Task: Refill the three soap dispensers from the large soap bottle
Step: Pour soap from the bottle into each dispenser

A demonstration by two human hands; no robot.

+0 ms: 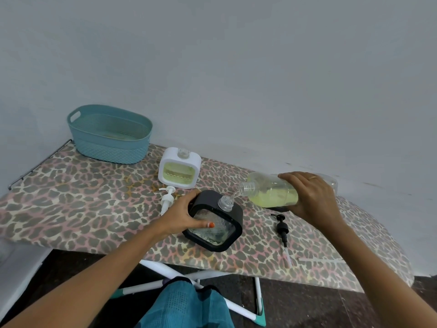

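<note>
My right hand [312, 197] grips the large clear soap bottle [272, 192], tipped on its side with yellow-green soap inside; a thin stream runs from its mouth into the open neck of the black square dispenser [222, 242]. My left hand [186, 214] holds that black dispenser by its left side, thumb across its clear front. Behind it stands a white square dispenser [179, 170], uncapped, with yellow-green soap showing in its window. A white pump head [167, 198] lies beside it. A black pump head [282, 229] lies to the right on the board.
Everything rests on an ironing board with a leopard-print cover [82, 197] against a grey wall. A teal plastic basket [110, 133] stands at the back left. A clear thin tube [321, 259] lies near the front right edge. White board legs [179, 278] cross below.
</note>
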